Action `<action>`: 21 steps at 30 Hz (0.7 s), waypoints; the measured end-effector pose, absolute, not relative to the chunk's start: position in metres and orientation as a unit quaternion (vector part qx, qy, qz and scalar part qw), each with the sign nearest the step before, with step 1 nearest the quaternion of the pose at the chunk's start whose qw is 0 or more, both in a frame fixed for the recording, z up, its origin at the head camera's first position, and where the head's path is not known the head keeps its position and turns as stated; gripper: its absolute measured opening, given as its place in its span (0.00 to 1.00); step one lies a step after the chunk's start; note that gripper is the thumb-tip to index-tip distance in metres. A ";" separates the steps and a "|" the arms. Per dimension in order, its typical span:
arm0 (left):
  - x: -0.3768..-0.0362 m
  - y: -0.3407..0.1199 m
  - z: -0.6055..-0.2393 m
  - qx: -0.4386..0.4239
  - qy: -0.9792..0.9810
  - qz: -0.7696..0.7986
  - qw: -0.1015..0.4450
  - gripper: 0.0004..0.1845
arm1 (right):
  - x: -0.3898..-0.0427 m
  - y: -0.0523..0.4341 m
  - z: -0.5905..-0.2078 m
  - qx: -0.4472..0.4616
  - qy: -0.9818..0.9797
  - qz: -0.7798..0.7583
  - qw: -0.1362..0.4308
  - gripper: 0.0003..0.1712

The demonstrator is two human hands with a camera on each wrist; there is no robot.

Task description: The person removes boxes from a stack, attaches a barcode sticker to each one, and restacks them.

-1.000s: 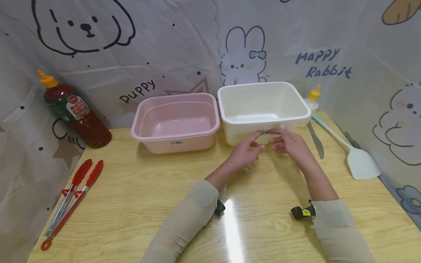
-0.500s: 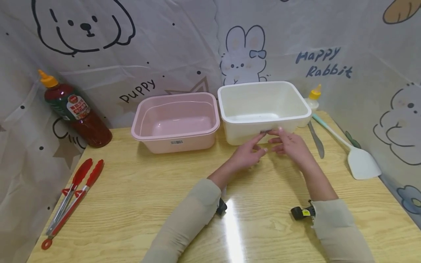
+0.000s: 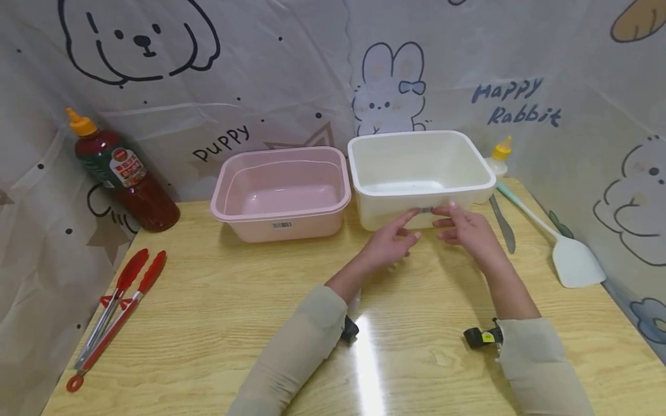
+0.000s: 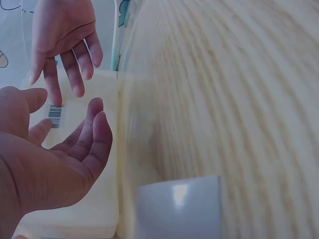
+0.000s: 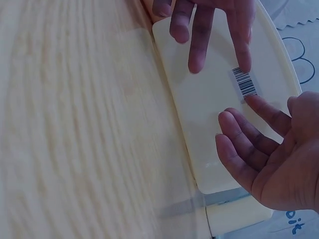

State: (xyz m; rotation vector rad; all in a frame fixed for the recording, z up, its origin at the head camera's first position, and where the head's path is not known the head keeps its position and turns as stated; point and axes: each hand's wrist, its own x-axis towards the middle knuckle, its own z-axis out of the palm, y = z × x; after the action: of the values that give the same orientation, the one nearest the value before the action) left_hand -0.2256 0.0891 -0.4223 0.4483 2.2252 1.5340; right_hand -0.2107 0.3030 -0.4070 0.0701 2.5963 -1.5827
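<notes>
A white rectangular bin (image 3: 378, 209) stands at the back of the table, with a small barcode label (image 5: 244, 82) on its front wall. My left hand (image 3: 387, 245) is in front of the bin, its index fingertip at one end of the label. From the other side my right hand (image 3: 472, 236) reaches in, index fingertip at the label's opposite end. The remaining fingers of both hands are loosely bent and hold nothing, as the left wrist view shows of the left hand (image 4: 65, 164).
A pink bin (image 3: 307, 225) stands left of the white one. A red sauce bottle (image 3: 127, 173) and red tongs (image 3: 117, 312) are far left. At right are a small yellow-capped bottle (image 3: 499, 159), a knife (image 3: 503, 225) and a white spatula (image 3: 574, 263).
The index fingertips have moved apart, the right hand shifting slightly right, so the barcode label shows between them. The head view has shifted a little.
</notes>
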 end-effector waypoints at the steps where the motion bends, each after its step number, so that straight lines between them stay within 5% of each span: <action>1: -0.226 0.089 -0.423 0.160 0.796 0.548 0.201 0.32 | -0.211 0.302 -0.408 0.021 0.854 -0.517 0.054 0.44; 7: -0.226 0.092 -0.424 0.170 0.798 0.539 0.208 0.33 | -0.212 0.296 -0.409 0.009 0.862 -0.502 0.075 0.46; 21: -0.234 0.085 -0.426 0.212 0.780 0.546 0.221 0.34 | -0.209 0.302 -0.405 0.028 0.862 -0.506 0.026 0.46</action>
State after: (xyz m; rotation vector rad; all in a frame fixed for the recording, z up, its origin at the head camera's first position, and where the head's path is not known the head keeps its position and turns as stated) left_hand -0.2340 0.0854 -0.4259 0.5864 2.1558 1.5105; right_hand -0.2087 0.3023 -0.4050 0.0875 2.6633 -1.5636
